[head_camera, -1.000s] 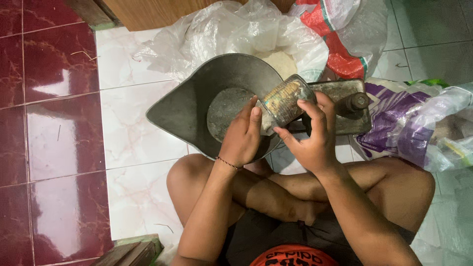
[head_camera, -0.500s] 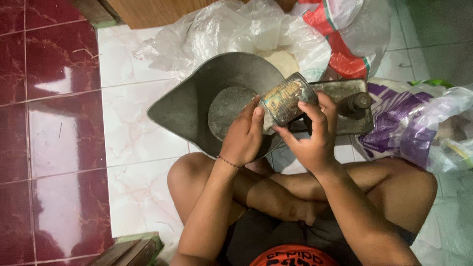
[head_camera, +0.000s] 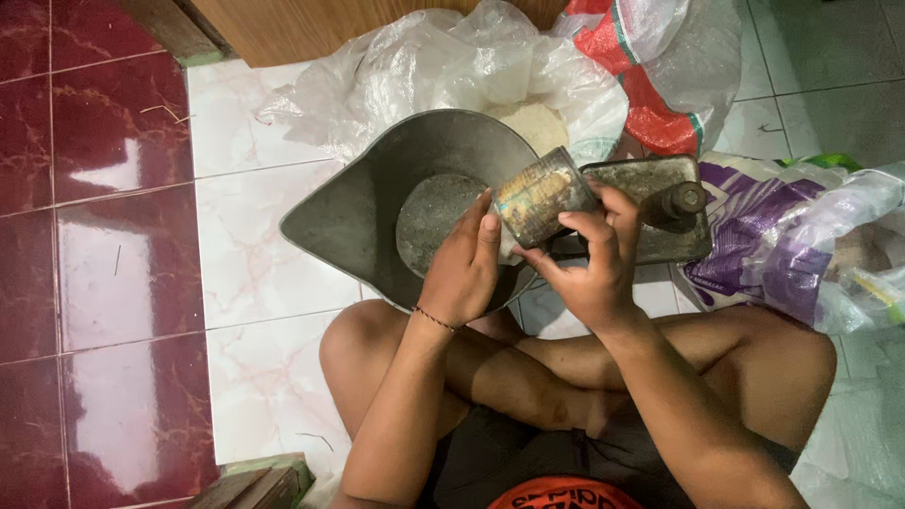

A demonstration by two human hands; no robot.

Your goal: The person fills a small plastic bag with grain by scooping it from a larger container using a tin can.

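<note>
Two bare hands meet on a worn, tarnished metal can [head_camera: 539, 196], which is held tilted over the mouth of a large grey metal scoop-shaped pan with a pointed spout [head_camera: 349, 221]. The right hand [head_camera: 589, 259] has its fingers [head_camera: 589, 226] clamped around the side of the can, while the left hand [head_camera: 464, 269] lies flat against the can's near end, its fingers together and pressed to the metal. A thin dark thread bracelet [head_camera: 436, 320] circles the left wrist. Inside the pan a round patch of greyish grainy material [head_camera: 436, 212] covers the bottom. Just beyond the right hand sits a flat, dull metal block with a short round knob [head_camera: 660, 212], touching the pan's far side. Behind the pan lies a crumpled clear plastic bag [head_camera: 424, 71] holding pale grain, with a red and white woven sack [head_camera: 660, 85] beside it. To the right rests a purple and white plastic sack [head_camera: 764, 236]. The person sits cross-legged on a floor of white marbled tiles [head_camera: 255, 273], bordered on the left by dark red tiles [head_camera: 94, 236].
</note>
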